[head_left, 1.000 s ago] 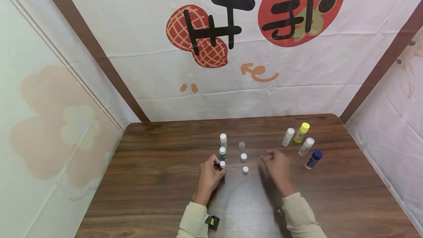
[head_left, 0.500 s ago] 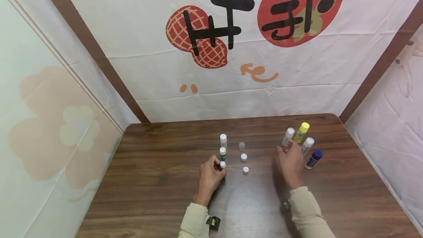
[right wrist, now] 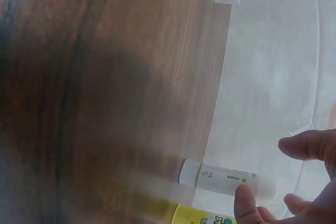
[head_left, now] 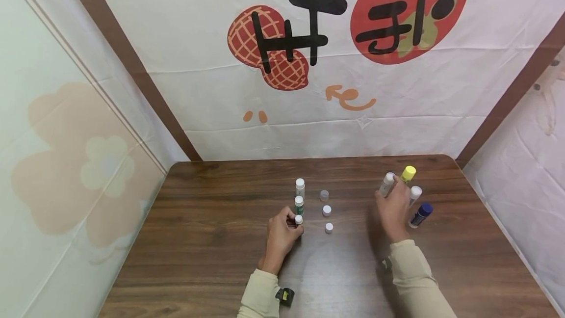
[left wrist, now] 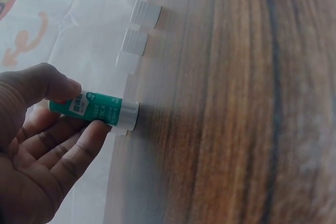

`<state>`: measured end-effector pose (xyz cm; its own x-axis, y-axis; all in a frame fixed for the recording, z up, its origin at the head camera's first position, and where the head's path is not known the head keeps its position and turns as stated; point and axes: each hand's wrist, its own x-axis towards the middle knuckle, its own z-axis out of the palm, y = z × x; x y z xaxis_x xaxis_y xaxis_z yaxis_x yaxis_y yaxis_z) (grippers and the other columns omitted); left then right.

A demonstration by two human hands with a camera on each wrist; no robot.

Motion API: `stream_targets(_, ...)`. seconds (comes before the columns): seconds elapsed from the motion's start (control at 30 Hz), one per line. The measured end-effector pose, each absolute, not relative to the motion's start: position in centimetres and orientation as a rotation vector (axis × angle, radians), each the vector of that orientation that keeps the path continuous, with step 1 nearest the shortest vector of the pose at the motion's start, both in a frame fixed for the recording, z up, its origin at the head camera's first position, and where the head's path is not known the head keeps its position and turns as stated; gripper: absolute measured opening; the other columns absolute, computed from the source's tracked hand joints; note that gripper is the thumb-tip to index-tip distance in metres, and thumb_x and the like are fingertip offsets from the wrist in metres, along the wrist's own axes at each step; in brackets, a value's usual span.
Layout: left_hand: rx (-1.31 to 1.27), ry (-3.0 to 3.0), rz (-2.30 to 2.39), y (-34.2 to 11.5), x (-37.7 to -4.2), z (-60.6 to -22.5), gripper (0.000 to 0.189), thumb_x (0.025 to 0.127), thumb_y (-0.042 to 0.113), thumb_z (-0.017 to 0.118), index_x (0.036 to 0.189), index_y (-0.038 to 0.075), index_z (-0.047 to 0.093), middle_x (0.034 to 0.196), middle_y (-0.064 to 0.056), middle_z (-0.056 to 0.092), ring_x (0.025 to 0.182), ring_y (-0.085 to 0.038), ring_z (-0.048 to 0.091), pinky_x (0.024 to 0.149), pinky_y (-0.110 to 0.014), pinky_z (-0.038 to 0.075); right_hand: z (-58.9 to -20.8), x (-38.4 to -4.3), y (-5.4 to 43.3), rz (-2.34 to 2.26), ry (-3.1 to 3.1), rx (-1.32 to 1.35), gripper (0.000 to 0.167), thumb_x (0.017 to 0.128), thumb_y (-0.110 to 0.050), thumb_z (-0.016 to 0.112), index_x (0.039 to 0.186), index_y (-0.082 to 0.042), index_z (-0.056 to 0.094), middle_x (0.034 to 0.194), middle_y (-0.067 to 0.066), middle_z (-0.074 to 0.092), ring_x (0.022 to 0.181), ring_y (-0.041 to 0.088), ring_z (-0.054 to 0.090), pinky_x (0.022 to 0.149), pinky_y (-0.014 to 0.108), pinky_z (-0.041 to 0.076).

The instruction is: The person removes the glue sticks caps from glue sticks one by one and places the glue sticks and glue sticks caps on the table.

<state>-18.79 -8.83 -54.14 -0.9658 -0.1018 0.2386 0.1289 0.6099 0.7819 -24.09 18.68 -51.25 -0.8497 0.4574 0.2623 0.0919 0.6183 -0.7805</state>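
My left hand pinches a green glue stick between thumb and fingers; it stands upright on the table with its white end up. Right behind it are a second green glue stick and a white one, in a row. My right hand is at another white glue stick on the right. In the right wrist view its thumb is apart from that stick, while one fingertip overlaps the stick's side. The yellow glue stick is close beside it, partly hidden by the hand in the head view.
Between the hands three small caps, a translucent one and two white caps, form a line. A further white glue stick and a blue glue stick stand right of my right hand. A printed cloth rises behind the table.
My right hand has moved right and away from me, from beside the caps to the white glue stick. My left hand keeps its hold on the green glue stick. The head view has shifted slightly.
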Motion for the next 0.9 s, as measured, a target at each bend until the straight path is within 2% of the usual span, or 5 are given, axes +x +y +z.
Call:
stream_targets(0.2, -0.023, -2.569, -1.284, -8.9, -18.8, -54.3, 0.027, 0.064, 0.002, 0.077, 0.074, 0.013, 0.055, 0.075, 0.000, 0.069, 0.067, -0.010, 0.064, 0.061, -0.025, 0.050, -50.8, -24.6, 18.8, 1.123, -2.502, -0.416, 0.066, 0.084, -0.005, 0.068, 0.141, 0.006, 0.036, 0.130, 0.033, 0.044, 0.123, 0.047, 0.039, 0.101, 0.060, 0.033)
stream_targets(0.53, -0.031, -2.555, -1.325, -8.8, -18.7, -54.3, 0.026, 0.064, 0.000, 0.076, 0.075, 0.011, 0.055, 0.075, -0.001, 0.068, 0.068, -0.009, 0.063, 0.060, -0.024, 0.050, -51.2, -25.6, 19.1, 0.980, -2.516, -0.321, 0.068, 0.080, 0.003, 0.065, 0.141, 0.009, 0.035, 0.125, 0.039, 0.043, 0.109, 0.054, 0.046, 0.092, 0.062, 0.038)
stream_targets(0.9, -0.034, -2.553, -1.318, -8.9, -18.7, -54.3, 0.026, 0.064, 0.000, 0.076, 0.075, 0.011, 0.055, 0.075, -0.001, 0.068, 0.067, -0.010, 0.063, 0.059, -0.024, 0.050, -51.2, -26.0, 19.1, 0.940, -2.600, -0.359, 0.061, 0.085, 0.003, 0.059, 0.141, 0.008, 0.035, 0.126, 0.036, 0.042, 0.111, 0.052, 0.046, 0.094, 0.060, 0.039)
